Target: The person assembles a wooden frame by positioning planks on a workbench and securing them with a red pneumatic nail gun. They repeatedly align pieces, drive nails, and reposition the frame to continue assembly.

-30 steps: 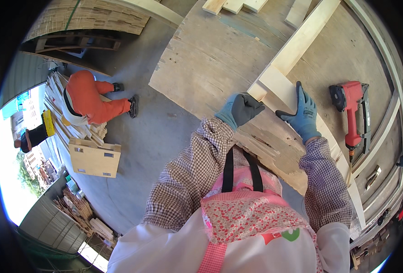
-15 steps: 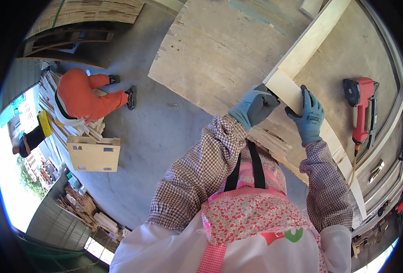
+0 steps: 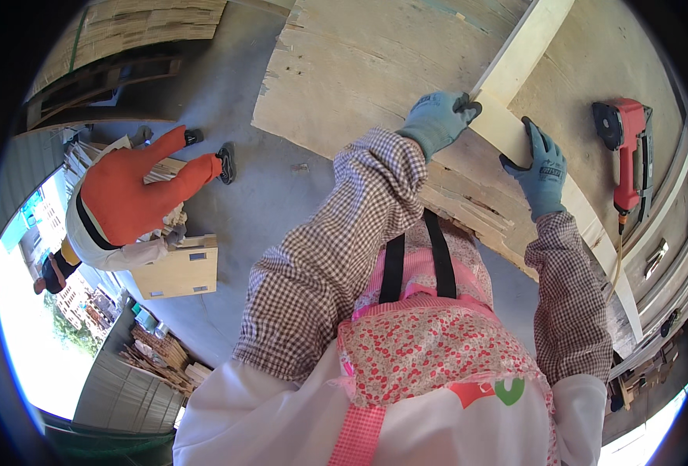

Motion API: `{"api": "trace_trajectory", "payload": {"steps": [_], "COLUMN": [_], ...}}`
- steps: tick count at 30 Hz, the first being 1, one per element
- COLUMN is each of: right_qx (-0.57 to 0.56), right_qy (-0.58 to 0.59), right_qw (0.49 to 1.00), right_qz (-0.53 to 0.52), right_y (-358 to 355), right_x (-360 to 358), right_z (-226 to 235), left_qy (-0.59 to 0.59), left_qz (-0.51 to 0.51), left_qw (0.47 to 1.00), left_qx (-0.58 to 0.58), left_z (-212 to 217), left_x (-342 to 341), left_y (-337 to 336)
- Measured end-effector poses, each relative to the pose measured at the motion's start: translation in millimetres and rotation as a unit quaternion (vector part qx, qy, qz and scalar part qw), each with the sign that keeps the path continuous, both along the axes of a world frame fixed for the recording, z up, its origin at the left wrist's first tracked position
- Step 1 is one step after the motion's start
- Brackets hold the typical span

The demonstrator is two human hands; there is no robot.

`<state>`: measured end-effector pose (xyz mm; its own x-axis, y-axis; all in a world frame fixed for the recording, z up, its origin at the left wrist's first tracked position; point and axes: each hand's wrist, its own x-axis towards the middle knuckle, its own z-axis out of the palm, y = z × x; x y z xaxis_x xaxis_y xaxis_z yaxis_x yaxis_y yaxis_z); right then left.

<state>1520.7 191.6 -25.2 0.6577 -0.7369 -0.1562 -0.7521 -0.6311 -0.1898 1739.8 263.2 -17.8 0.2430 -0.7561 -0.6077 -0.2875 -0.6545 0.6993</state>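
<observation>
Two pale wooden strips meet at a corner in front of me. One wooden strip (image 3: pixel 532 53) runs away to the far edge; the other, the near wooden strip (image 3: pixel 592 225), slants down to the right. My left hand (image 3: pixel 439 123), in a blue-grey glove, is closed with its fingertips at the corner, gripping the near strip's end. My right hand (image 3: pixel 543 172), gloved alike, straddles that near strip a little way along, thumb at one edge and fingers at the other. To its right a red nail gun (image 3: pixel 630 151) lies on the worktable (image 3: pixel 359 70), hose attached.
Long pale rails (image 3: pixel 662 210) line the right side. On the left a co-worker in orange trousers (image 3: pixel 130 190) bends over beside a slotted wooden panel (image 3: pixel 184 272). Stacked timber (image 3: pixel 146 31) stands at the far left, above a dark wooden rack (image 3: pixel 103 85).
The strips' corner and my left hand sit slightly higher in the view; my left fingers have shifted at the corner. The co-worker has turned, with a hand now by the slotted panel.
</observation>
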Motion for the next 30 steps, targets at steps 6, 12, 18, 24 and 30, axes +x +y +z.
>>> {"api": "trace_trajectory", "payload": {"steps": [6,12,18,24,30], "right_qx": [-0.01,-0.07,-0.06,-0.008,-0.045], "right_qy": [0.015,0.079,0.101,0.103,0.095], "right_qw": [1.0,0.994,0.992,0.994,0.994], "right_qz": [-0.006,0.013,-0.036,-0.041,-0.036], "right_y": [-1,4,13,6,7], "right_x": [-3,24,63,59,58], "right_z": [-5,8,0,-2,-2], "left_qy": [-0.094,0.024,0.07,-0.137,-0.135], "left_qz": [-0.1,-0.129,-0.167,-0.435,-0.233], "left_qw": [0.991,0.99,0.982,0.882,0.963], "left_qx": [-0.006,0.045,0.048,-0.121,0.018], "left_z": [-25,-27,-18,-90,-43], "left_x": [1,16,23,28,8], "left_y": [-20,-39,-48,-53,-44]}}
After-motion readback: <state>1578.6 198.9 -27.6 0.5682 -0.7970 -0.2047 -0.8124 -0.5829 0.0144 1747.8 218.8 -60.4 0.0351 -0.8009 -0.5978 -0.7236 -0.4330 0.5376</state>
